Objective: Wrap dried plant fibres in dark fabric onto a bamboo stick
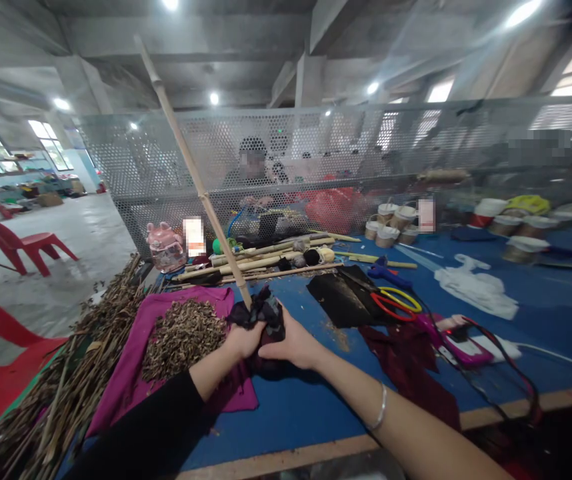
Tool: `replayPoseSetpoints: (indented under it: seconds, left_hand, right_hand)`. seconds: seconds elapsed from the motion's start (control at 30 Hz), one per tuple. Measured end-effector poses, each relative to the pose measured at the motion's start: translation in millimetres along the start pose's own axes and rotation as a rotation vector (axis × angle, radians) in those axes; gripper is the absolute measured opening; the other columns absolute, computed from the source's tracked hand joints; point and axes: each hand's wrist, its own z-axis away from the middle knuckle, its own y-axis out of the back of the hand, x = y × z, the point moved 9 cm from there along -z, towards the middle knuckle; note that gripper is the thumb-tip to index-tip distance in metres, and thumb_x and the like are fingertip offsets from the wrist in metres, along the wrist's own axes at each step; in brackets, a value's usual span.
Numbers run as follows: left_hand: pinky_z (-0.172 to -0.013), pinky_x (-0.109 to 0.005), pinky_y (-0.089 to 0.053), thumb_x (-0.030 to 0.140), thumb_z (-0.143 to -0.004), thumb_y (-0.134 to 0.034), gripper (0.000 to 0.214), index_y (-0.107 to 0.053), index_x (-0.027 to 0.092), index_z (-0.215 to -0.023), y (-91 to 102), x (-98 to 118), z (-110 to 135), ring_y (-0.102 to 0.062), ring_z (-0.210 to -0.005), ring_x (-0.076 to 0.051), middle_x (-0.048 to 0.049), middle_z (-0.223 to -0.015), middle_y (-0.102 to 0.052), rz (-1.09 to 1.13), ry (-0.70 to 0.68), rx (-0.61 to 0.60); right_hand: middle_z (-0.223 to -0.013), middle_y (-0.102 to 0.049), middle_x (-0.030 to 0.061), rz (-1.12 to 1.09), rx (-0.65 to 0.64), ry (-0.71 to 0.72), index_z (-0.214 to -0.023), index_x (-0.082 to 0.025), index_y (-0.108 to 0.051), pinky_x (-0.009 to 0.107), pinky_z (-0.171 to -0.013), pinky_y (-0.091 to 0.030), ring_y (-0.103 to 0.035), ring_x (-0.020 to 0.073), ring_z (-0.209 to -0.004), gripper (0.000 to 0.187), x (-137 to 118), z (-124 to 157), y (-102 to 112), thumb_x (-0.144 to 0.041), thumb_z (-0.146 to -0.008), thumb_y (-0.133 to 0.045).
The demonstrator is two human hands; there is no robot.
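Both hands are closed around a black cloth bundle [266,310] in the middle of the table's near side. My left hand [243,339] grips its left side, and my right hand [293,341] wraps the other side with the thumb pointing inward. A long bamboo stick [203,190] rises from the bundle, tilted up to the left; its lower end is hidden in the cloth. Below the hands, a darker, maroon-looking part of the bundle shows. Just left lies a magenta cloth [131,347] bearing a heap of dried plant pieces [183,340].
Dry stalks [73,373] line the left edge. Scissors with red and yellow handles [399,303], a glue gun [389,272], a magenta power strip [459,343] with cords and maroon cloth [411,373] lie right. Bamboo pieces [276,257] lie before a perforated metal screen [176,160]; a person sits behind.
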Motion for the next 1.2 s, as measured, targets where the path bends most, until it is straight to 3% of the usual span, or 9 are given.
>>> replayPoseSetpoints:
  seconds: [0.1,0.23,0.3,0.47,0.67,0.77,0.97,1.1,1.2]
  left_hand:
    - [-0.105,-0.041,-0.033,0.027,-0.076,-0.050,0.027,-0.065,0.018,-0.097,5.4,1.2,-1.3,-0.050,-0.118,-0.024,-0.0055,-0.102,-0.068,0.151,0.067,0.095]
    - [-0.095,-0.037,-0.045,0.026,-0.077,-0.048,0.029,-0.063,0.014,-0.098,6.8,-8.9,1.4,-0.056,-0.110,-0.024,-0.0087,-0.107,-0.067,0.264,0.177,0.156]
    - [-0.095,-0.039,-0.045,0.028,-0.077,-0.049,0.027,-0.064,0.014,-0.095,9.1,-17.1,1.5,-0.057,-0.109,-0.026,-0.0106,-0.106,-0.067,0.174,0.226,0.166]
    - [-0.108,-0.041,-0.026,0.030,-0.075,-0.054,0.024,-0.064,0.018,-0.093,16.5,-21.5,-3.6,-0.044,-0.123,-0.026,-0.0081,-0.110,-0.065,0.038,0.195,0.184]
    - [-0.102,-0.038,-0.035,0.047,-0.084,-0.039,0.043,-0.061,0.014,-0.102,-1.5,2.6,-3.9,-0.052,-0.112,-0.023,-0.0102,-0.113,-0.062,0.048,0.050,0.033]
    - [-0.101,-0.041,-0.036,0.053,-0.083,-0.038,0.052,-0.058,0.012,-0.107,-1.3,4.1,-0.8,-0.052,-0.110,-0.026,-0.0140,-0.114,-0.060,0.071,0.054,0.016]
    - [-0.104,-0.041,-0.033,0.041,-0.053,-0.077,0.074,-0.051,0.014,-0.117,-13.4,24.2,6.7,-0.047,-0.116,-0.029,-0.0143,-0.119,-0.055,0.049,-0.227,-0.202]
    - [-0.095,-0.041,-0.042,0.033,-0.058,-0.074,0.044,-0.059,0.016,-0.096,-16.1,12.5,6.5,-0.058,-0.098,-0.025,-0.0093,-0.099,-0.064,-0.013,-0.167,-0.210]
    - [-0.081,-0.036,-0.050,0.031,-0.069,-0.064,0.018,-0.059,0.018,-0.081,-12.7,5.7,6.1,-0.062,-0.080,-0.019,-0.0044,-0.082,-0.066,0.035,-0.120,-0.156]
  right_hand:
    - [-0.132,-0.044,0.0120,-0.208,0.097,-0.018,-0.141,-0.023,-0.002,0.040,-0.101,-0.033,-0.045,0.0228,-0.118,0.120,5.4,-2.8,-0.4,-0.032,-0.051,-0.080]
    - [-0.130,-0.046,0.0100,-0.293,0.038,0.018,-0.137,-0.024,-0.020,0.038,-0.098,-0.036,-0.048,0.0226,-0.115,0.102,1.1,-3.2,-6.1,-0.038,-0.055,-0.079]
    - [-0.125,-0.050,0.0096,-0.156,0.036,0.038,-0.130,-0.022,-0.031,0.037,-0.095,-0.038,-0.050,0.0221,-0.112,0.084,-4.3,1.4,-6.9,-0.043,-0.061,-0.073]
    - [-0.096,-0.059,0.0103,0.661,0.315,0.105,-0.097,-0.017,-0.055,0.036,-0.082,-0.041,-0.054,0.0228,-0.092,0.036,-40.3,17.6,16.1,-0.047,-0.077,-0.056]
    - [-0.082,-0.067,0.0092,0.903,0.069,0.089,-0.081,-0.016,-0.061,0.028,-0.070,-0.040,-0.060,0.0194,-0.076,0.013,-48.4,1.2,7.8,-0.021,-0.082,-0.049]
    - [-0.085,-0.068,0.0081,0.802,0.056,0.170,-0.080,-0.016,-0.063,0.028,-0.074,-0.042,-0.061,0.0196,-0.080,0.020,-50.3,-8.9,6.4,-0.017,-0.082,-0.044]
    - [-0.083,-0.067,0.0030,0.483,-0.054,0.161,-0.084,-0.016,-0.060,0.025,-0.070,-0.045,-0.060,0.0172,-0.077,0.015,-51.8,-28.3,-1.2,-0.016,-0.072,-0.050]
    - [-0.067,-0.060,-0.0006,0.644,-0.093,0.059,-0.083,-0.018,-0.052,0.023,-0.059,-0.040,-0.055,0.0141,-0.062,0.021,-60.6,-31.2,-3.8,-0.012,-0.064,-0.054]
    - [-0.067,-0.055,-0.0027,0.424,0.066,0.126,-0.086,-0.020,-0.046,0.023,-0.061,-0.040,-0.052,0.0116,-0.062,0.021,-76.2,-28.6,18.7,-0.011,-0.066,-0.045]
